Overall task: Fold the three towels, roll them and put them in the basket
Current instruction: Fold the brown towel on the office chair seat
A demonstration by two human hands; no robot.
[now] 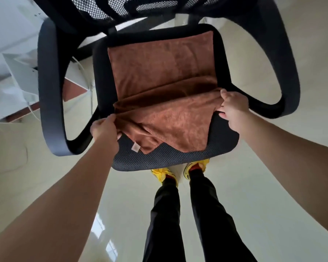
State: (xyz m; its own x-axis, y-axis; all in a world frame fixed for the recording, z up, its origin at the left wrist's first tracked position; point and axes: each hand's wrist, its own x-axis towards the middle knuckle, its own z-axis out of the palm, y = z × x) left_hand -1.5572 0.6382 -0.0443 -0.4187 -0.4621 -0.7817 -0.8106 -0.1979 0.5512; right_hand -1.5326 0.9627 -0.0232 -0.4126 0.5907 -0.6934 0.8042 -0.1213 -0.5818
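A brown towel lies spread on the black mesh seat of an office chair. Its near part is doubled back into a loose fold across the seat, with a small pale label showing at the near left corner. My left hand pinches the fold's left edge. My right hand grips the fold's right edge. Both hands hold the cloth a little above the seat. No basket and no other towels are in view.
The chair's dark armrests curve out on both sides of the seat, and its mesh back rises at the top. White furniture stands at the far left. My legs and yellow shoes stand on the glossy pale floor below the seat.
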